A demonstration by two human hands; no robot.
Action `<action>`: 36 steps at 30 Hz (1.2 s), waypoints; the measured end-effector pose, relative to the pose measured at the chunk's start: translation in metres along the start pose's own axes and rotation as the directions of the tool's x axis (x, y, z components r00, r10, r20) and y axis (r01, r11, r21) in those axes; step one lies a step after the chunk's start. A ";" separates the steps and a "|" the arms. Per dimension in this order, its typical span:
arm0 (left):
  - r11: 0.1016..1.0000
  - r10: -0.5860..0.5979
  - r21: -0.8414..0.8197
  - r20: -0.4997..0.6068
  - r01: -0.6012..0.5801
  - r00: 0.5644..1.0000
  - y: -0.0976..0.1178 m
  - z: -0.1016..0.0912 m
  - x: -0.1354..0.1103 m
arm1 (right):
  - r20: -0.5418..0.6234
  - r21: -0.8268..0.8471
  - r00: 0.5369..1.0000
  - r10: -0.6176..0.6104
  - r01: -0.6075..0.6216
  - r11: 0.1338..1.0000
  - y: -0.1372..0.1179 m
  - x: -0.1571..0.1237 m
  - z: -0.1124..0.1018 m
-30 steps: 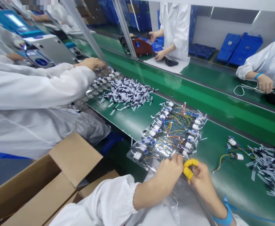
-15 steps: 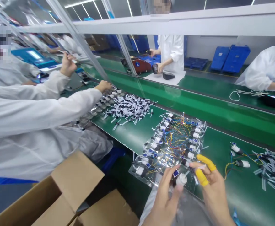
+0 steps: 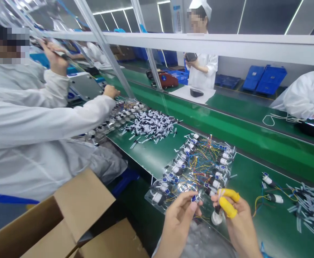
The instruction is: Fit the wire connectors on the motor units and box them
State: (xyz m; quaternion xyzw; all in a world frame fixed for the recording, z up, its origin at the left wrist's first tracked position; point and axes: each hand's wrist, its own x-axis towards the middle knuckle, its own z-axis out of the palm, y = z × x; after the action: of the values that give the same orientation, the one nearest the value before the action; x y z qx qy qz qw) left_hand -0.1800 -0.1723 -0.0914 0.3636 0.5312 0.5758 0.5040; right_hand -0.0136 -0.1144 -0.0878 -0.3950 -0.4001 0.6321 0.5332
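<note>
My left hand [image 3: 179, 216] pinches a small wired part with a blue tag [image 3: 194, 198] at the near edge of a clear plastic tray [image 3: 157, 186]. My right hand [image 3: 233, 218], with yellow finger cots on thumb and forefinger, is closed on a small white cylindrical component [image 3: 216, 217]. The tray holds several white-and-black components with red, yellow and blue wires [image 3: 200, 165]. Both hands hover just over the tray's near side, a few centimetres apart.
Two loose wired components [image 3: 272, 188] and a heap of grey strips [image 3: 311, 209] lie to the right on the green belt [image 3: 253, 129]. A pile of white strips [image 3: 148, 125] lies further back. A co-worker's sleeve [image 3: 52, 122] reaches across at left. Open cardboard boxes [image 3: 73, 215] stand below.
The view has tilted upward. My hands rose from the tray edge, parted, then closed again; the left now pinches the blue-tagged part and the right holds the white component lower down.
</note>
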 end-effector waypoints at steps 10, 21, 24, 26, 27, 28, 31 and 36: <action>0.993 0.103 -0.059 -0.018 -0.104 0.994 0.035 0.009 -0.001 | 0.098 -0.169 0.995 0.032 -0.015 0.985 0.007 0.000 0.016; 0.960 0.270 -0.075 0.003 -0.269 0.963 0.038 0.007 0.003 | 0.307 -0.510 0.809 -0.501 0.584 0.632 -0.012 0.000 0.013; 0.956 0.291 -0.046 0.000 -0.291 0.957 0.035 0.004 0.004 | 0.352 -0.542 0.782 -0.515 0.619 0.568 -0.017 0.000 0.016; 0.953 0.301 -0.027 -0.023 -0.302 0.953 0.032 0.003 0.004 | 0.368 -0.541 0.775 -0.514 0.628 0.559 -0.019 -0.001 0.019; 0.951 0.309 -0.016 -0.033 -0.310 0.951 0.030 0.003 0.004 | 0.374 -0.536 0.772 -0.514 0.632 0.559 -0.020 -0.001 0.019; 0.948 0.318 -0.006 -0.039 -0.318 0.947 0.029 0.003 0.004 | 0.378 -0.532 0.771 -0.512 0.634 0.562 -0.021 -0.002 0.020; 0.941 0.338 0.014 -0.052 -0.338 0.940 0.027 0.005 0.003 | 0.381 -0.521 0.773 -0.506 0.632 0.574 -0.022 -0.002 0.021; 0.926 0.378 0.017 -0.042 -0.378 0.925 0.028 0.005 0.002 | 0.392 -0.503 0.755 -0.526 0.655 0.564 -0.025 -0.003 0.021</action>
State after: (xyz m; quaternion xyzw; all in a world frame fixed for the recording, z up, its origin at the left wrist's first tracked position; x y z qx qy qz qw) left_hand -0.1808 -0.1671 -0.0634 0.4485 0.4649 0.6678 0.3699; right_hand -0.0235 -0.1165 -0.0569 -0.3231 -0.7420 0.2857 0.5133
